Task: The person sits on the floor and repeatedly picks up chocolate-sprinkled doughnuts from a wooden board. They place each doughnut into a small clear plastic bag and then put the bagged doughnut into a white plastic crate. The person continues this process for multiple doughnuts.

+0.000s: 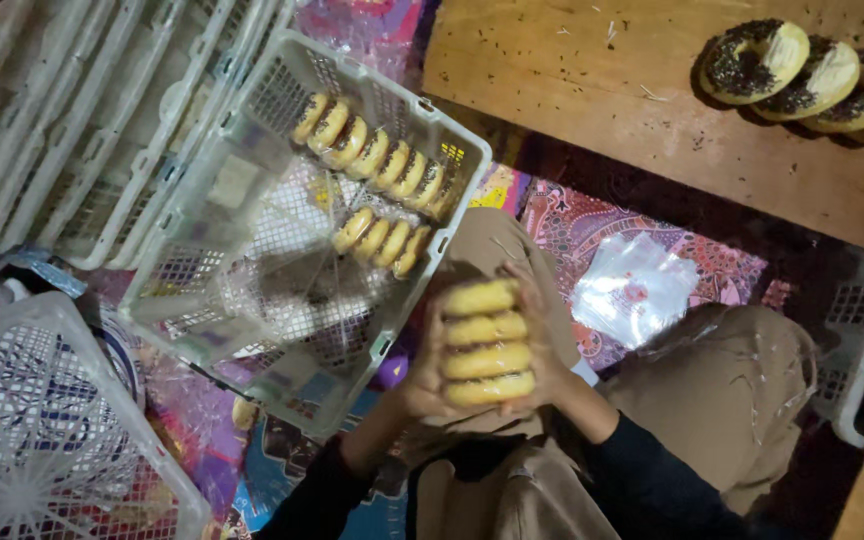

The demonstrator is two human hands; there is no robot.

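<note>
Both my hands hold one stack of several golden doughnuts (485, 342), pressed edge to edge above my lap. My left hand (420, 372) clasps the stack's left side and my right hand (544, 352) clasps its right side. Just to the left stands a white plastic crate (202, 300), tilted, with two rows of similar doughnuts (377, 160) leaning along its far wall. The nearer row (384, 238) is shorter.
A wooden board (592, 90) at the top right carries chocolate-sprinkled doughnuts (807, 72). A clear plastic bag (635, 288) lies on the patterned mat. Stacked white crates (62, 120) fill the upper left; another white basket (32, 430) sits at the lower left.
</note>
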